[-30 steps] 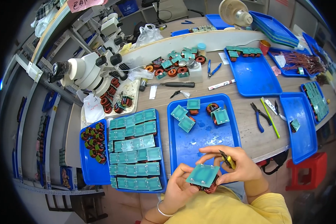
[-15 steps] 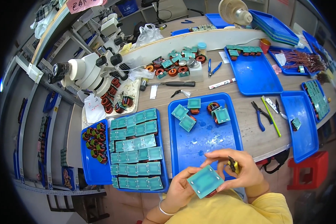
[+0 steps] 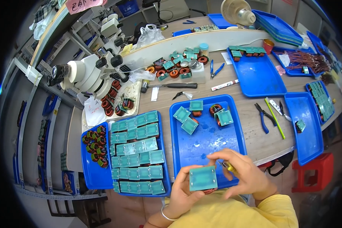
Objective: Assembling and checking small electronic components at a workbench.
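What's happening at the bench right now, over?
Left hand: gripping green board, copper winding beneath. Right hand: holding yellow-handled tool, close beside the board. Blue tray just beyond; nothing seen blocking the hands.

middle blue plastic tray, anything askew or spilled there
Slightly: in the middle blue plastic tray, square green boards on copper-coloured coils sit at loose angles, unlike the neat rows of green boards in the blue plastic tray just left of it. Patchy marks on the middle tray's floor could be liquid or glare.
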Motion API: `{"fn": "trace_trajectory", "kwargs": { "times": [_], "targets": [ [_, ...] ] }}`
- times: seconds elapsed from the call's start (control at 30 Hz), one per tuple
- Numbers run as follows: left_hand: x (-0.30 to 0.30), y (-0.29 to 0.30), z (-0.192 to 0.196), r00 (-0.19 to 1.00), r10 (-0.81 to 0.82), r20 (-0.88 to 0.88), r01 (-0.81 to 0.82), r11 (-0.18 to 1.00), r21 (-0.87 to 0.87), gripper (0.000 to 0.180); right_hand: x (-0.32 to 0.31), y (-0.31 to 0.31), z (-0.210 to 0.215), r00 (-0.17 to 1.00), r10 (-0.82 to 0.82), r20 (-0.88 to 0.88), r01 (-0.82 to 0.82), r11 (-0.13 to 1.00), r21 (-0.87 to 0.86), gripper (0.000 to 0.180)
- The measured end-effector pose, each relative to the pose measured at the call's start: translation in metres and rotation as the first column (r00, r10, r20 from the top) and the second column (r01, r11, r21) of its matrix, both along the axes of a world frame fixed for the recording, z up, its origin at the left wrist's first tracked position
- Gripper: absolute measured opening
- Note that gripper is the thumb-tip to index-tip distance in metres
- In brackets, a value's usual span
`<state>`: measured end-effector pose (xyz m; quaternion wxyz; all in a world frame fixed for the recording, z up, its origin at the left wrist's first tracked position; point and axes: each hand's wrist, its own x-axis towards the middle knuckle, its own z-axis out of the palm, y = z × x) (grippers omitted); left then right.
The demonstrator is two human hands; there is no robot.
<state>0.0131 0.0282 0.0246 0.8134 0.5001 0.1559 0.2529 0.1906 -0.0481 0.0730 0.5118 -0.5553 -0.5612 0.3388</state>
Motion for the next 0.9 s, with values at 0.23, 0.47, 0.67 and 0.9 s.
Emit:
{"fn": "trace_trajectory", "kwargs": {
  "times": [0.23, 0.47, 0.67, 0.9],
  "targets": [
    [-0.001, 0.0, 0.008, 0.999, -0.016, -0.038, 0.014, 0.998, -0.053, 0.054, 0.006, -0.008, 0.013, 0.978, 0.045, 0.202, -0.049, 0.999, 0.012, 0.026],
    [-0.001, 0.002, 0.007, 0.999, -0.016, -0.034, 0.021, 0.987, 0.16, 0.053, 0.002, -0.006, 0.01, 0.955, 0.219, 0.202, -0.223, 0.975, -0.001, 0.027],
    [0.0, 0.0, -0.001, 0.998, 0.058, -0.031, -0.05, 0.971, 0.234, 0.052, 0.0, -0.004, 0.006, 0.96, 0.182, 0.213, -0.18, 0.983, -0.026, 0.028],
    [0.002, -0.001, -0.001, 0.998, 0.04, 0.057, -0.042, 0.999, 0.028, 0.045, 0.001, -0.006, -0.007, 0.972, -0.226, 0.069, 0.221, 0.973, 0.075, 0.023]
  ]
}}
